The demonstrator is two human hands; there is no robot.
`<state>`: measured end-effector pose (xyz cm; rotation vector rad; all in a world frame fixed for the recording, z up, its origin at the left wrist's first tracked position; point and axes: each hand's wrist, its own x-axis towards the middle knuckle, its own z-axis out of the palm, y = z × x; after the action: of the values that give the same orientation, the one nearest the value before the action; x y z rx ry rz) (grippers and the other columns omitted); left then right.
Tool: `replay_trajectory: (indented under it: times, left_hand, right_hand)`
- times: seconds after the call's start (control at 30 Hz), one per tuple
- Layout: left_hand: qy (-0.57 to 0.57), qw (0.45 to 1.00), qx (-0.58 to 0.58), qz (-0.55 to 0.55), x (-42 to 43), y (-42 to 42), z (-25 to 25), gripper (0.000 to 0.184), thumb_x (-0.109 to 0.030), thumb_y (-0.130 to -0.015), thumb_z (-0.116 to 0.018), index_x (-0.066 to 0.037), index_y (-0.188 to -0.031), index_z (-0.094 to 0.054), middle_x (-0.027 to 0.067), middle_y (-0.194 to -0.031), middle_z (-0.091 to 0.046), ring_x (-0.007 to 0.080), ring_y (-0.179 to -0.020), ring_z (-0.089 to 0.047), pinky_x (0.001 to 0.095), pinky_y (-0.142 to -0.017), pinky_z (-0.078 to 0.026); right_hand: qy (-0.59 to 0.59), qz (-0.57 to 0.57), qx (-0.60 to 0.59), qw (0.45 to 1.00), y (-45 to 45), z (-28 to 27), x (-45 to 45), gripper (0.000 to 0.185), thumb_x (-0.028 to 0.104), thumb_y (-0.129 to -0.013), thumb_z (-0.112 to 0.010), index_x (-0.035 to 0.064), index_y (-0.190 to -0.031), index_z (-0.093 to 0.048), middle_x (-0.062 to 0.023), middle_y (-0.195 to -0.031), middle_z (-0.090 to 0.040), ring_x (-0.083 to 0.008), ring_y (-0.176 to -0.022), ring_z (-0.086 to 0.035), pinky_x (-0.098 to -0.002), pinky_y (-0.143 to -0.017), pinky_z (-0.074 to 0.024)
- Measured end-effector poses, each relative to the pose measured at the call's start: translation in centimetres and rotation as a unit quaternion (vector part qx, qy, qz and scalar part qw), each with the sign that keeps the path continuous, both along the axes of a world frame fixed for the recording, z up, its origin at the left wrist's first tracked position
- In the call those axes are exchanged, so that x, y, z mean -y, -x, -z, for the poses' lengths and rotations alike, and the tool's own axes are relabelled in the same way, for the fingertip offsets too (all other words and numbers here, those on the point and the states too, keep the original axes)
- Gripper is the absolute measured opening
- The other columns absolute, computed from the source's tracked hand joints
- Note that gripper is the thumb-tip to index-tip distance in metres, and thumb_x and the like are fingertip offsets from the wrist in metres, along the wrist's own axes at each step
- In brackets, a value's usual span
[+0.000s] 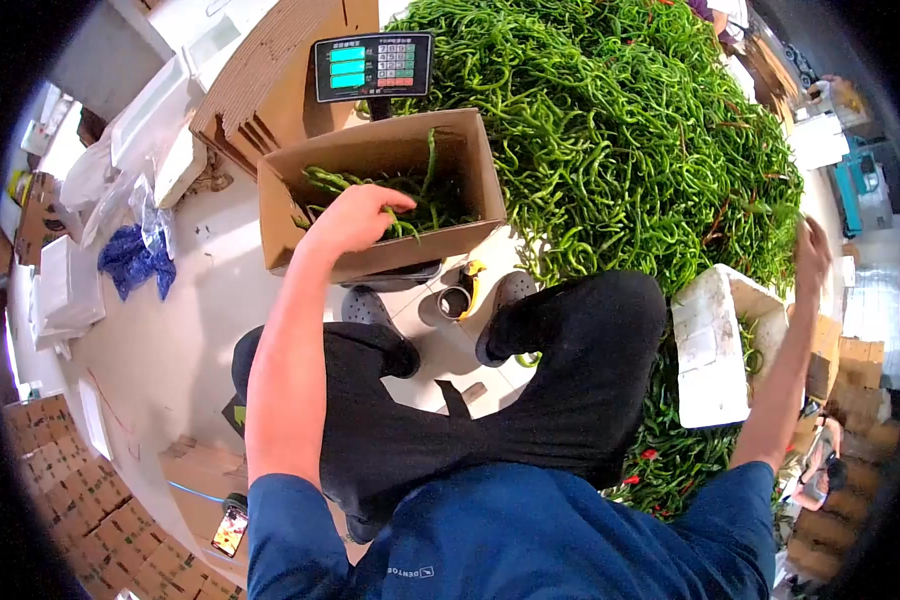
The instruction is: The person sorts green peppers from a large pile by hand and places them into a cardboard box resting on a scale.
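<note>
My left hand (358,217) is inside the top of an open cardboard box (370,262), its fingers curled around green chili peppers (402,228). More long green peppers lie in the box, and one stands nearly upright against the back wall. The box rests on a scale, whose lit display (374,68) rises behind it. Out to the far right, my right hand (812,250) is at the edge of a large heap of green chili peppers (630,140). Its fingers are small and blurred, so whether they hold anything is unclear.
A white foam box (710,350) with some peppers leans beside my right knee. Flattened cartons (270,80) stand behind the scale at left. A tape roll (455,301) lies between my feet. Blue plastic (138,262) is on the left floor. Another person (820,470) is at far right.
</note>
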<state>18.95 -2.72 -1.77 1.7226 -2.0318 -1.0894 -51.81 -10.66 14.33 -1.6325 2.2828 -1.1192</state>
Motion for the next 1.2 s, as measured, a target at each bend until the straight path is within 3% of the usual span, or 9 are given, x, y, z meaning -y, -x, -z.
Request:
replay_trajectory:
  times: [0.1, 0.2, 0.4, 0.57, 0.7, 0.77, 0.9, 1.03, 1.2]
  left_hand:
    - [-0.053, 0.998, 0.012, 0.033, 0.9, -1.5, 3.6, 0.045, 0.0, -0.078, -0.063, -0.014, -0.121, -0.07, 0.0135, -0.109, -0.072, 0.0252, -0.094, -0.068, 0.0341, -0.088, -0.052]
    - [-0.15, 0.984, 0.06, 0.081, 1.9, -0.8, 3.9, 0.046, 0.0, -0.077, -0.065, -0.013, -0.121, -0.071, 0.0127, -0.123, -0.068, 0.0271, -0.106, -0.066, 0.0375, -0.093, -0.05]
    - [-0.175, 0.935, 0.183, 0.25, 4.9, 2.3, 4.9, 0.051, -0.003, -0.076, -0.061, -0.01, -0.126, -0.066, 0.0158, -0.128, -0.065, 0.0318, -0.117, -0.061, 0.0399, -0.098, -0.048]
    - [-0.202, 0.937, 0.123, 0.256, 5.5, 2.7, 3.2, 0.035, -0.013, -0.09, -0.057, -0.005, -0.124, -0.061, 0.0158, -0.114, -0.068, 0.0289, -0.104, -0.063, 0.0397, -0.092, -0.049]
    - [-0.171, 0.981, -0.045, 0.079, 6.4, 1.9, 1.1, 0.022, -0.02, -0.102, -0.05, -0.001, -0.108, -0.056, 0.0067, -0.093, -0.067, 0.0155, -0.096, -0.062, 0.0331, -0.085, -0.049]
    - [-0.203, 0.961, -0.188, -0.009, 6.2, 2.4, 0.1, 0.02, -0.021, -0.103, -0.049, -0.001, -0.106, -0.054, 0.006, -0.083, -0.063, 0.0149, -0.077, -0.066, 0.0282, -0.071, -0.051]
    - [-0.121, 0.992, -0.005, -0.036, 7.1, 2.2, -1.0, 0.025, -0.023, -0.102, -0.051, 0.002, -0.099, -0.057, 0.005, -0.076, -0.061, 0.012, -0.058, -0.06, 0.0282, -0.055, -0.049]
    - [-0.166, 0.983, 0.08, -0.013, 7.5, -0.1, -1.0, 0.029, -0.025, -0.102, -0.049, 0.001, -0.103, -0.062, 0.0056, -0.074, -0.064, 0.0134, -0.056, -0.06, 0.0308, -0.055, -0.048]
    - [-0.236, 0.969, 0.061, -0.021, 8.3, -4.9, 1.6, 0.026, -0.023, -0.098, -0.056, -0.001, -0.109, -0.065, 0.0051, -0.076, -0.065, 0.0128, -0.057, -0.057, 0.0297, -0.057, -0.049]
  right_hand:
    - [-0.019, 0.18, 0.03, 0.983, 11.5, 0.1, -6.3, 0.051, 0.04, -0.093, -0.067, 0.0079, -0.132, -0.061, -0.0027, -0.09, -0.065, -0.008, -0.073, -0.056, -0.024, -0.059, -0.045]
    - [0.007, 0.15, 0.094, 0.984, 17.1, 5.3, -11.1, 0.051, 0.041, -0.092, -0.068, 0.0057, -0.129, -0.062, -0.0045, -0.089, -0.066, -0.0104, -0.072, -0.058, -0.0268, -0.062, -0.0479]
    - [-0.219, 0.022, 0.202, 0.954, 3.5, 23.6, -19.6, 0.026, 0.021, -0.093, -0.065, 0.0013, -0.109, -0.066, -0.004, -0.084, -0.066, -0.0109, -0.065, -0.061, -0.0265, -0.05, -0.047]
    - [-0.328, -0.144, 0.255, 0.898, -6.7, 33.1, -28.4, 0.026, 0.015, -0.091, -0.064, -0.0028, -0.109, -0.067, -0.0076, -0.09, -0.07, -0.0155, -0.078, -0.064, -0.0299, -0.068, -0.0508]
    - [-0.444, -0.107, 0.333, 0.825, -11.9, 31.6, -31.9, 0.027, 0.015, -0.09, -0.059, -0.0045, -0.107, -0.067, -0.0121, -0.093, -0.072, -0.0219, -0.085, -0.066, -0.0358, -0.079, -0.0508]
    - [-0.469, -0.103, 0.32, 0.817, -13.2, 31.7, -32.7, 0.027, 0.016, -0.09, -0.059, -0.0043, -0.107, -0.067, -0.0124, -0.093, -0.072, -0.0224, -0.085, -0.066, -0.0361, -0.079, -0.0509]
    - [-0.486, -0.101, 0.296, 0.816, -14.0, 32.1, -32.2, 0.028, 0.016, -0.09, -0.06, -0.0039, -0.107, -0.067, -0.013, -0.094, -0.072, -0.0233, -0.085, -0.066, -0.0366, -0.08, -0.0509]
    - [-0.49, -0.096, 0.278, 0.821, -13.9, 32.6, -30.6, 0.028, 0.017, -0.089, -0.06, -0.0036, -0.107, -0.068, -0.0137, -0.094, -0.072, -0.0243, -0.086, -0.066, -0.0371, -0.08, -0.051]
    - [-0.497, -0.097, 0.27, 0.819, -14.2, 32.9, -29.1, 0.028, 0.017, -0.089, -0.06, -0.0031, -0.106, -0.068, -0.0145, -0.094, -0.072, -0.0255, -0.087, -0.066, -0.0377, -0.08, -0.051]
